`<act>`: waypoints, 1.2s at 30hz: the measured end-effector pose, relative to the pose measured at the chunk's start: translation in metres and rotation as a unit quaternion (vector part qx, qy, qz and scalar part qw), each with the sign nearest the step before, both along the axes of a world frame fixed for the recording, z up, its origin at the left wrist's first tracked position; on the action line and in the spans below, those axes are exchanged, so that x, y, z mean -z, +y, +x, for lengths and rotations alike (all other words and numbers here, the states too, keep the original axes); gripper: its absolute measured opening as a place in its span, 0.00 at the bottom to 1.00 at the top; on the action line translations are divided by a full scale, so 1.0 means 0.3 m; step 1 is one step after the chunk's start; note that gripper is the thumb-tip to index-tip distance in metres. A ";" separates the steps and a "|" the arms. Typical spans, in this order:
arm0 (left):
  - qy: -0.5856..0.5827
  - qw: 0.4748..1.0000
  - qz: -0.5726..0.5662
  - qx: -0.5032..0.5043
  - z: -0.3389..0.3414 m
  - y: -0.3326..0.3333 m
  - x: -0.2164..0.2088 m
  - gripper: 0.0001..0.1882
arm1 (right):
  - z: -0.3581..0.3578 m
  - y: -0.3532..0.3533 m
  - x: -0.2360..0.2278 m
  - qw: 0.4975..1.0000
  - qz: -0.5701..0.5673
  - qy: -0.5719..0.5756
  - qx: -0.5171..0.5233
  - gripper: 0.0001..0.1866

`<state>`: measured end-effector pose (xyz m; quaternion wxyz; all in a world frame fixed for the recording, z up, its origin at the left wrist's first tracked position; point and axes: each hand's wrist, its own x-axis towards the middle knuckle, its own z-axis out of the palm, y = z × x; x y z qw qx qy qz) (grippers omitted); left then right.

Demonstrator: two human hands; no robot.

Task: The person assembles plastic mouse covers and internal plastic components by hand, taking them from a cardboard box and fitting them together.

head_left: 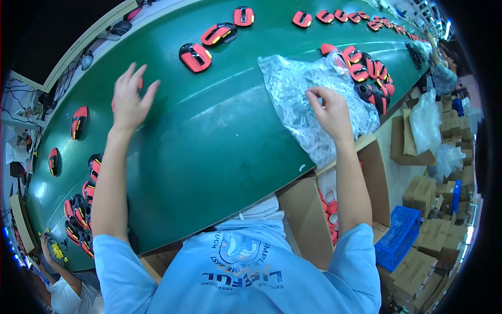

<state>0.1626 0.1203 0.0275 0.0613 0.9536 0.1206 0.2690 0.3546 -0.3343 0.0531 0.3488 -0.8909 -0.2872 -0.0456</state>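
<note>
My left hand [130, 98] is above the green work table with its fingers spread. A red part [140, 85] shows partly behind it, mostly hidden by the hand. My right hand [331, 111] is over a clear plastic bag [285, 78] of small whitish strips, thumb and forefinger pinched together. Whatever lies between those fingertips is too small to make out. Beyond my hands, red-and-black rounded plastic housings [195, 57] lie on the table. A pile of similar housings [374, 70] sits against the bag's far right side.
Several more housings [78, 214] are heaped at the table's left end, near another person's arm [52, 256]. Below the table's near edge stands an open carton [374, 178] with red pieces inside. A blue crate [398, 235] and stacked cardboard boxes [434, 238] fill the right.
</note>
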 end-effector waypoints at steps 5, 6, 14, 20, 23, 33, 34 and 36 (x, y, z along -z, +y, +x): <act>0.082 0.995 -0.047 -0.040 0.366 -0.173 0.052 0.59 | 0.120 0.141 0.123 0.989 -0.091 -0.101 -0.060 0.18; 0.109 0.991 -0.068 -0.044 0.396 -0.217 0.046 0.57 | 0.127 0.164 0.131 0.992 -0.092 -0.075 -0.051 0.17; 0.047 0.975 -0.151 0.155 0.206 -0.192 0.023 0.45 | 0.115 0.022 0.068 0.999 -0.013 0.005 -0.031 0.11; 0.107 0.958 -0.137 0.227 -0.199 -0.434 -0.034 0.45 | -0.133 -0.060 -0.076 0.986 0.154 0.031 -0.047 0.18; 0.161 0.945 -0.150 0.243 -0.315 -0.485 -0.042 0.46 | -0.270 0.095 -0.092 0.966 0.118 -0.032 -0.229 0.18; 0.116 0.937 -0.220 0.244 -0.355 -0.471 0.004 0.44 | -0.369 0.384 0.027 0.921 0.095 0.091 -0.365 0.12; 0.111 0.934 -0.237 0.245 -0.355 -0.481 0.005 0.44 | -0.358 0.397 0.039 0.912 0.073 0.056 -0.401 0.12; 0.078 0.926 -0.266 0.257 -0.366 -0.496 0.039 0.41 | -0.344 0.424 0.052 0.900 0.051 0.021 -0.433 0.13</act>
